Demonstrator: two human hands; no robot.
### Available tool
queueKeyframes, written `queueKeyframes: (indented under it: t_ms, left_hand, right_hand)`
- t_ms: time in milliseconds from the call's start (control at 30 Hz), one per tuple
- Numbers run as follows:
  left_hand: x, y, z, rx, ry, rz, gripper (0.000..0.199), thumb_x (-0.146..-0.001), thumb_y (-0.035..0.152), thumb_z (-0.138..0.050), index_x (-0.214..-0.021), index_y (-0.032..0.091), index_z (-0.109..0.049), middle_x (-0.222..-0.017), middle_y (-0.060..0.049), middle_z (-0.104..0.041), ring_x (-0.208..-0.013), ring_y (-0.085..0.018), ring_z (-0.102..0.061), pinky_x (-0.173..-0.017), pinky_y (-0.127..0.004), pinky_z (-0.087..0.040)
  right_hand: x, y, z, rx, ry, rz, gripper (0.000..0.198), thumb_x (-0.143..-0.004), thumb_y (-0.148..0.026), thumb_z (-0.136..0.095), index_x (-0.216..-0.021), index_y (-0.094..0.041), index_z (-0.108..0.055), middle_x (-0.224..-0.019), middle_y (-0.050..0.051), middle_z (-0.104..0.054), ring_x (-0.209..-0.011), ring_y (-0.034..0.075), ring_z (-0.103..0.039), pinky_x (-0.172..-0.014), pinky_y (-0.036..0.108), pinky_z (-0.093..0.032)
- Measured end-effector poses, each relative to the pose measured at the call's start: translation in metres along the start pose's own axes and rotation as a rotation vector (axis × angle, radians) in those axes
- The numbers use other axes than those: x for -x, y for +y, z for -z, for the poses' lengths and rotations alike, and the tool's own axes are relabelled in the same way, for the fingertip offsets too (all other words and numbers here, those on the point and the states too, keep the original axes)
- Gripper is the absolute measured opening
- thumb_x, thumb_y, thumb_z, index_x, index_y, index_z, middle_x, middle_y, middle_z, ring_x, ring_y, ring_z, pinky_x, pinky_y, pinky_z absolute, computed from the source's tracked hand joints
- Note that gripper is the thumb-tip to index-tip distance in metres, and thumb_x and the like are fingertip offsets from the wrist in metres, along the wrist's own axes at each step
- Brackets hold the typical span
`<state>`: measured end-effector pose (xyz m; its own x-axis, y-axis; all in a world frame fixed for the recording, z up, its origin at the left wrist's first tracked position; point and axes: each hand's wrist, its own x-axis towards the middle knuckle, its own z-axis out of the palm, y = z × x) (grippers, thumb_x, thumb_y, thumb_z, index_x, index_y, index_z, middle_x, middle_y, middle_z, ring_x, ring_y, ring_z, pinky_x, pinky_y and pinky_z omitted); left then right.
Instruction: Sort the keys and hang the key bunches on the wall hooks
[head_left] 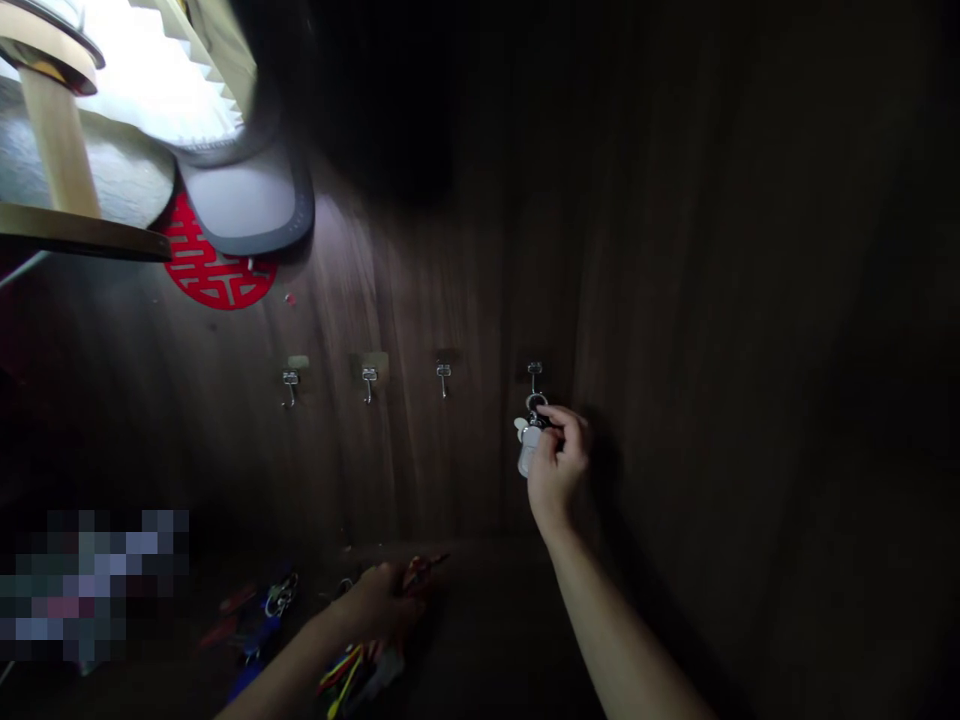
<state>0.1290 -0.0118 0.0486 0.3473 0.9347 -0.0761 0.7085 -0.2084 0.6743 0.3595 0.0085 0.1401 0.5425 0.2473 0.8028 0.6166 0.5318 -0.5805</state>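
Note:
At the rightmost metal hook (534, 377) on the wood-grain wall, my right hand (561, 460) is closed on a keychain (528, 452) with a pale grey fob. The keychain's ring (536, 401) meets the lower end of the hook; whether it is looped over cannot be told. Lower down, my left hand (379, 602) bends over the dark surface, its fingers curled and dim. A small reddish thing (421, 572) lies at its fingertips, too dark to name. Under and beside that hand are yellow and red strips (343, 680) and a blue item with metal rings (280, 597).
Three more hooks, a left one (290, 387), a second (369, 384) and a third (444, 379), line the wall. A red cut-out ornament (217, 270) hangs upper left, behind a bright lamp-like fixture (247, 200). A round wooden piece (82, 232) juts in at left.

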Motion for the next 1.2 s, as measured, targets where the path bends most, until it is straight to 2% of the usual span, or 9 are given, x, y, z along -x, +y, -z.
queueKeyframes:
  t_ms: [133, 200, 300, 433, 567, 700, 900, 1033, 1200]
  left_hand:
    - [-0.014, 0.025, 0.012, -0.419, 0.25, -0.068, 0.036, -0.073, 0.012, -0.051, -0.108, 0.017, -0.06, -0.103, -0.013, -0.066, -0.099, -0.031, -0.06, -0.078, -0.035, -0.045]
    - [-0.026, 0.053, 0.018, -0.399, 0.311, -0.227, 0.047, -0.071, 0.007, -0.053, -0.117, 0.015, -0.054, -0.118, -0.015, -0.059, -0.11, -0.029, -0.054, -0.09, -0.035, -0.04]
    - [-0.05, 0.1, 0.017, -0.026, 0.326, -0.467, 0.047, -0.076, 0.019, -0.057, -0.122, 0.017, -0.049, -0.128, -0.013, -0.054, -0.121, -0.025, -0.046, -0.101, -0.032, -0.033]
    - [-0.086, 0.153, 0.003, 0.683, 0.229, -0.445, 0.049, -0.07, 0.032, -0.07, -0.114, 0.016, -0.054, -0.118, -0.01, -0.06, -0.113, -0.023, -0.051, -0.096, -0.028, -0.036]
    - [-0.107, 0.181, -0.012, 0.831, 0.137, -0.403, 0.043, -0.062, 0.034, -0.076, -0.097, 0.016, -0.059, -0.083, -0.003, -0.064, -0.082, -0.017, -0.06, -0.072, -0.022, -0.044]
    - [-0.115, 0.19, -0.022, 0.972, 0.012, -0.356, 0.036, -0.061, 0.038, -0.076, -0.084, 0.016, -0.058, -0.066, 0.003, -0.058, -0.061, -0.01, -0.055, -0.057, -0.019, -0.041]
    - [-0.118, 0.197, -0.027, 1.138, -0.113, -0.303, 0.029, -0.059, 0.032, -0.075, -0.075, 0.017, -0.056, -0.056, 0.006, -0.055, -0.049, -0.008, -0.052, -0.048, -0.018, -0.04]
    - [-0.119, 0.2, -0.027, 1.19, -0.122, -0.287, 0.025, -0.061, 0.024, -0.073, -0.077, 0.016, -0.056, -0.053, 0.006, -0.057, -0.045, -0.008, -0.053, -0.048, -0.019, -0.043]
    - [-0.115, 0.202, -0.021, 1.186, -0.132, -0.28, 0.021, -0.063, 0.022, -0.071, -0.076, 0.015, -0.057, -0.05, 0.004, -0.059, -0.042, -0.01, -0.055, -0.046, -0.021, -0.046]
  right_hand:
    - [0.001, 0.029, 0.004, -0.008, -0.028, -0.283, 0.035, -0.082, -0.024, -0.034, -0.113, -0.016, -0.05, -0.115, 0.014, -0.054, -0.107, 0.022, -0.051, -0.088, 0.036, -0.042]
    - [-0.004, 0.04, 0.002, -0.009, -0.08, -0.357, 0.039, -0.085, -0.031, -0.032, -0.118, -0.016, -0.046, -0.122, 0.014, -0.052, -0.113, 0.023, -0.049, -0.092, 0.037, -0.039]
    - [-0.01, 0.047, -0.001, -0.014, -0.137, -0.432, 0.043, -0.086, -0.039, -0.03, -0.12, -0.017, -0.045, -0.125, 0.014, -0.051, -0.114, 0.024, -0.048, -0.093, 0.037, -0.038]
    - [-0.008, 0.046, 0.003, -0.044, -0.219, -0.502, 0.044, -0.085, -0.042, -0.029, -0.111, -0.015, -0.052, -0.113, 0.013, -0.06, -0.104, 0.023, -0.055, -0.086, 0.033, -0.043]
    - [-0.002, 0.038, 0.016, -0.057, -0.231, -0.447, 0.041, -0.085, -0.042, -0.03, -0.104, -0.017, -0.056, -0.105, 0.011, -0.065, -0.097, 0.023, -0.059, -0.081, 0.032, -0.045]
    - [-0.002, 0.03, 0.032, 0.15, -0.293, -0.277, 0.037, -0.086, -0.037, -0.03, -0.095, -0.019, -0.06, -0.093, 0.01, -0.066, -0.087, 0.024, -0.06, -0.077, 0.035, -0.045]
    - [-0.018, 0.019, 0.046, 0.428, -0.311, 0.054, 0.032, -0.078, -0.014, -0.037, -0.098, -0.015, -0.062, -0.101, 0.013, -0.059, -0.094, 0.024, -0.056, -0.083, 0.035, -0.045]
    - [-0.049, 0.003, 0.04, 0.389, -0.28, 0.118, 0.041, -0.077, -0.005, -0.035, -0.108, -0.018, -0.059, -0.102, 0.01, -0.058, -0.094, 0.02, -0.057, -0.085, 0.033, -0.045]
    - [-0.081, -0.006, 0.02, 0.521, -0.452, 0.131, 0.036, -0.083, -0.011, -0.038, -0.108, -0.022, -0.062, -0.101, 0.009, -0.06, -0.1, 0.022, -0.055, -0.086, 0.033, -0.043]
